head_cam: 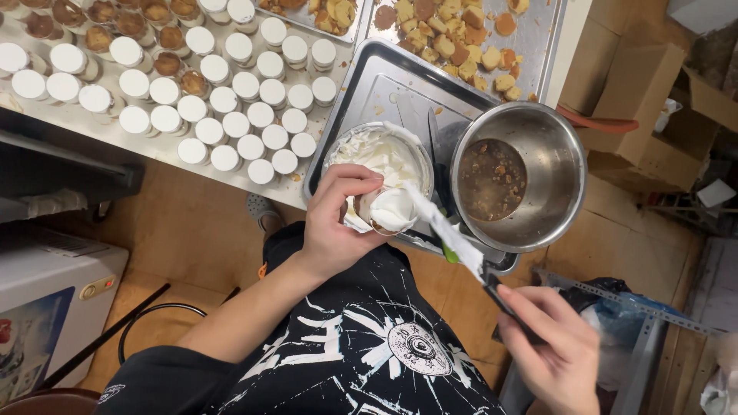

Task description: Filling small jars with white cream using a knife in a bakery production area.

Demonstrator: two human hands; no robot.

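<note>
Rows of cream-topped cups point(231, 123) already crowd the far-left surface point(157, 150), a few far ones unfilled, while the left hand point(338, 219) grips another cup point(388, 211) and the right hand point(557, 350) grasps a cream-smeared spatula point(453, 238) levelling it.

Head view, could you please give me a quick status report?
Left hand holds cream-filled cup. Right hand holds spatula, blade on cream. Nothing in the way.

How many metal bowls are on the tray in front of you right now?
2. The cream bowl sits at the tray's near left, partly behind the left hand; the bigger bowl of brown liquid sits right of it.
</note>
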